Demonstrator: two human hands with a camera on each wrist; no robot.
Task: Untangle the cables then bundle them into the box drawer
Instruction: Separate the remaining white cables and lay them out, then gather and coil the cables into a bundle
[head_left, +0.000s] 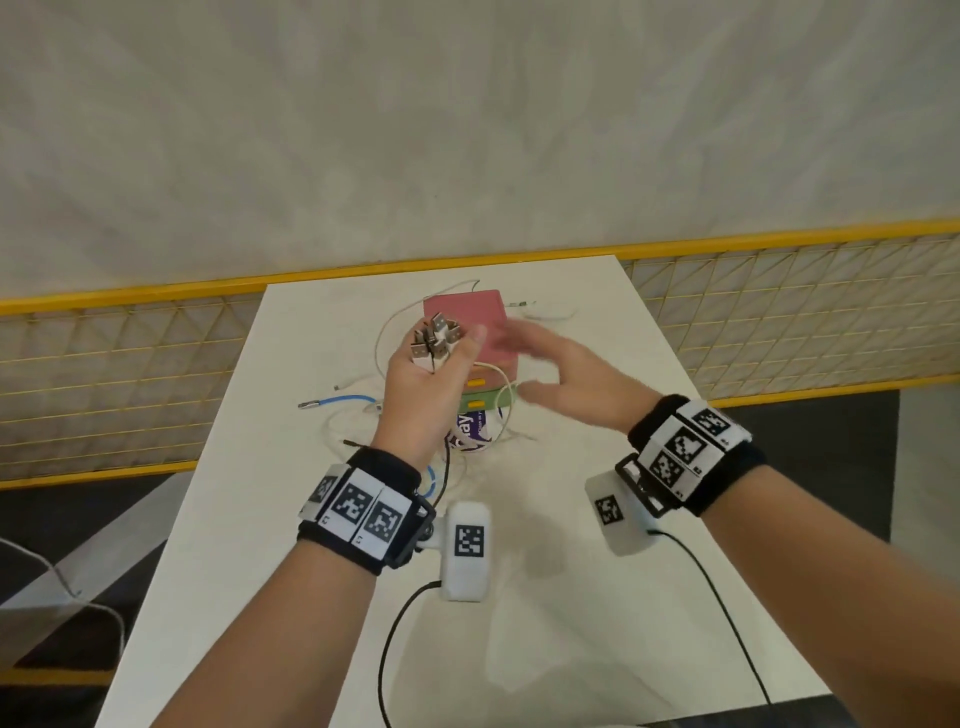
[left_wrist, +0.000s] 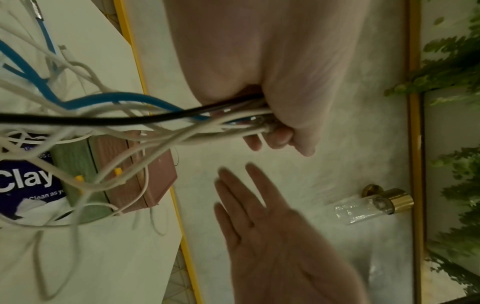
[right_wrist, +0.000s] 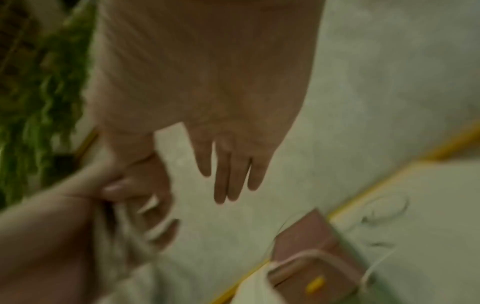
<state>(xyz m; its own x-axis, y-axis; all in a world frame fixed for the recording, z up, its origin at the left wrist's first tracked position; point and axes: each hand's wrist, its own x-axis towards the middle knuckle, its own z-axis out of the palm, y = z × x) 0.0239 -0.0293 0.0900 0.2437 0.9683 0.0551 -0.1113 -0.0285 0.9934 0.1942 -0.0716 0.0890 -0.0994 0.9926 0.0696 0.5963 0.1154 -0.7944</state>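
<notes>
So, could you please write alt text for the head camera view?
The left hand grips a bunch of cables, their USB plugs pointing up, above a white table. The open right hand hovers beside it over a pink and green drawer box amid loose cables.

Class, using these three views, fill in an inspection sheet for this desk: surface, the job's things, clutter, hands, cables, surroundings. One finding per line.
Surface: white rectangular table, cables strewn across its far half.
Job's things: small stacked drawer box, pink top over a green drawer with yellow handles; both drawers look closed.
Clutter: blue-and-white packet printed "Clay" lying in front of the box.
Hands: left hand grips a bunch of USB plug ends, raised above the table; right hand open, blurred, holding nothing.
Cables: white leads, one blue cable and one black cable trail down from the fist, still tangled.
Surroundings: yellow-railed mesh fence, pale wall, green foliage.
</notes>
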